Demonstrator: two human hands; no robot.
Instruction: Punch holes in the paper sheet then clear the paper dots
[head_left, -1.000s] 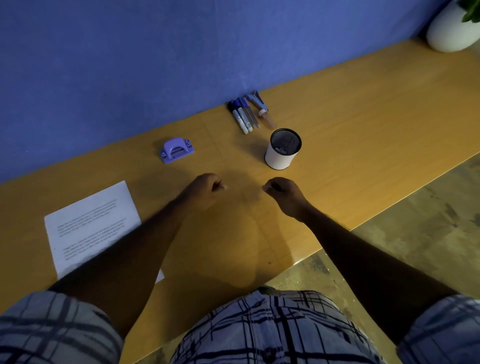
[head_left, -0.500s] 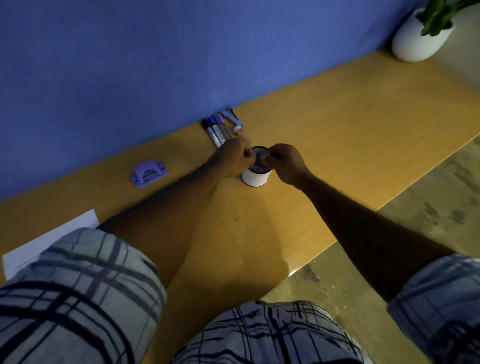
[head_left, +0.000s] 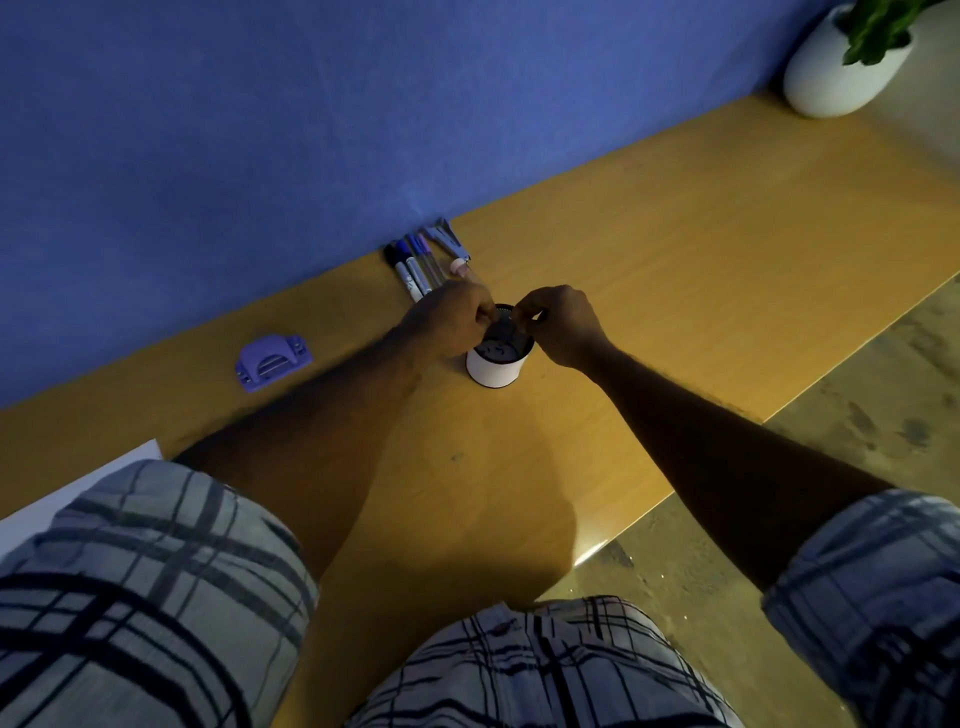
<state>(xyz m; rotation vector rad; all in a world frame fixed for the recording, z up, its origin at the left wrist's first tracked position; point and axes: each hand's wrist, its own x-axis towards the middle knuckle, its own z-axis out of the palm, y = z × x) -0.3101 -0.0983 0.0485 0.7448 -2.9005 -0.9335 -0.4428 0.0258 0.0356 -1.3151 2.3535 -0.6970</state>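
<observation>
Counter (head_left: 701, 249) of orange wood is running along a blue wall (head_left: 260, 130). Both hands are meeting over a white cup (head_left: 492, 370) that is standing at mid-counter. The left hand (head_left: 449, 325) is hanging over the cup's left rim, its fingers curled tight with the tips bunched against the thumb. The right hand (head_left: 563, 327) is hanging over the right rim in the same pinch. I cannot tell whether either pinch is holding anything (a thing that small is beyond this view). The cup's dark inside is showing between the two hands.

The purple hole punch (head_left: 272, 361) is lying on the counter to the left of the cup, well apart from it and close to the wall. The paper sheet (head_left: 47, 514) is lying at the near left edge, with the plaid left sleeve (head_left: 145, 597) covering most of it. A row of pens (head_left: 415, 265) is lying just beyond the cup, against the wall. A white plant pot (head_left: 841, 78) is standing at the far right end.
</observation>
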